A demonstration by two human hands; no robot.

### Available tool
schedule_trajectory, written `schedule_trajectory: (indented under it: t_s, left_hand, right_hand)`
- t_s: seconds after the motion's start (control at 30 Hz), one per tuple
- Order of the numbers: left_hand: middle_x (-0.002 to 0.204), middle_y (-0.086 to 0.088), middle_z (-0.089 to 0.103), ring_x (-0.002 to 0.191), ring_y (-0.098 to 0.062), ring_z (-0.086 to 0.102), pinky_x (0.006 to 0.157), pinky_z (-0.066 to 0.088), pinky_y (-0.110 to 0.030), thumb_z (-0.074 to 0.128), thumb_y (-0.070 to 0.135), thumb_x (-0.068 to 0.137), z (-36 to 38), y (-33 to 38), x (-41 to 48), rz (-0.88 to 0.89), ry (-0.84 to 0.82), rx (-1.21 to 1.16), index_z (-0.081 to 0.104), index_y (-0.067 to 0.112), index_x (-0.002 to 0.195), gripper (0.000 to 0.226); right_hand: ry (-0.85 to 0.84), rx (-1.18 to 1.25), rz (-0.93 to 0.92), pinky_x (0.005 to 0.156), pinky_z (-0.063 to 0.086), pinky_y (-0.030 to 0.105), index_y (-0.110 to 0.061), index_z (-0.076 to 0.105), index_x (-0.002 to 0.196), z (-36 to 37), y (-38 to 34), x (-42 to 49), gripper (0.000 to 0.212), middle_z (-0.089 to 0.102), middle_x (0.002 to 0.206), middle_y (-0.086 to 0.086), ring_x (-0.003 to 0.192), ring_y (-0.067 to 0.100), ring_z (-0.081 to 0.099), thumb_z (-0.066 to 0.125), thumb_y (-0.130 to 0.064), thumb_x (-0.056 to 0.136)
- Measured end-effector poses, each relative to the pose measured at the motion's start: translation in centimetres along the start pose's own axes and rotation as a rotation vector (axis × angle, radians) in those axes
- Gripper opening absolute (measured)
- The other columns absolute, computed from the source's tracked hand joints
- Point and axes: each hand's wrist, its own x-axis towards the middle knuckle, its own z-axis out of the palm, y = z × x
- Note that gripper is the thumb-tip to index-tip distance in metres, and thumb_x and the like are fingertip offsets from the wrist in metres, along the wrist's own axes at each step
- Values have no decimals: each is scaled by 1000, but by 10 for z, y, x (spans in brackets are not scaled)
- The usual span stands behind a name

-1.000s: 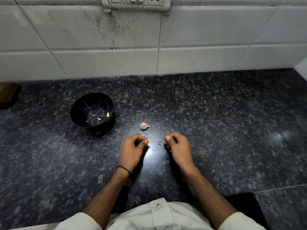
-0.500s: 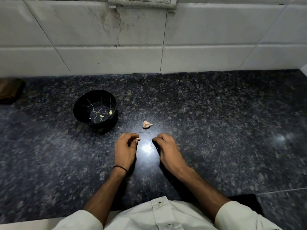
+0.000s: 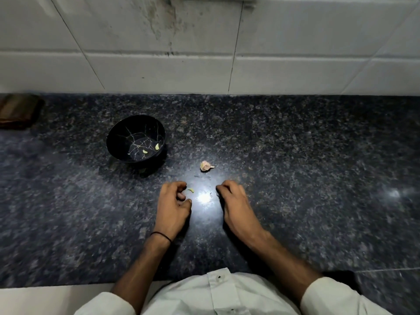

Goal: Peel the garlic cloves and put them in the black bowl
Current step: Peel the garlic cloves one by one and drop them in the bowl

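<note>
Garlic clove [image 3: 191,190] loose on table [image 3: 306,178], both hands low

Small yellowish clove lies on the dark speckled table just beside the fingertips of the left hand [image 3: 173,205], apart from them, not held. Left hand grip slack: fingers loosely curled, thumb apart from them, nothing between. Right hand [image 3: 235,204] rests knuckles-up on the table, across a bright light glare [image 3: 204,198] from the left hand. Its fingers curl down with the tips hidden under the knuckles — cannot tell if its grip holds anything. Hands near each other, not touching.

Black bowl [image 3: 113,142] stands upright on the table, up and left of the left hand, well apart from it. Two peeled cloves [image 3: 144,151] lie on its bottom toward the right side, near each other, not touching. Pale crack-like lines run over the bowl's inside. Papery pinkish garlic piece [image 3: 206,166] with a short pointed tail lies on the table right of the bowl, beyond the gap between the hands, touching nothing — skin or unpeeled clove, cannot tell which.

Thin black band [image 3: 161,235] round the left wrist. White sleeves [image 3: 336,296] and shirt front at the bottom edge. White tiled wall [image 3: 295,64] behind the table, stained near top centre. Brown object [image 3: 18,110] at far left of the table, blurred, kind unclear
</note>
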Motion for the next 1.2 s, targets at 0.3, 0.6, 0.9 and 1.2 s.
schedule_trajectory:
  t_s: [0.3, 0.6, 0.9, 1.2]
  left_hand:
    - [121, 0, 30, 100, -16, 50, 92, 46, -27, 84, 11, 76, 2, 13, -14, -71, -90, 81, 47, 7, 133, 68]
    - [124, 1, 30, 107, -19, 49, 102, 47, -33, 82, 7, 77, 7, 17, -23, -45, -28, 106, 46, 6, 133, 67]
    - [123, 1, 47, 111, -10, 48, 101, 35, -12, 71, 5, 82, 35, 30, -45, 262, -41, 257, 55, 11, 122, 44]
    - [130, 2, 55, 120, -22, 50, 99, 28, -16, 79, 21, 79, 46, 27, -50, 159, -84, 381, 61, 14, 120, 46]
  right_hand:
    - [-116, 55, -191, 107, 40, 31, -10, 57, 132, -11, 4, 29, 31, 52, 135, 6, 123, 24, 47, 48, -15, 103]
    - [-341, -222, -644, 108, 37, 27, -7, 52, 139, -42, 53, 9, 44, 51, 142, 9, 133, 20, 38, 31, -22, 104]
    - [-156, -249, -753, 78, 54, 32, -5, 67, 108, -43, 82, -8, 31, 65, 112, 7, 97, 23, 61, 40, -19, 101]
    - [-105, -243, -806, 72, 53, 33, -8, 66, 103, -37, 87, -3, 24, 64, 105, 6, 90, 24, 59, 44, -15, 99]
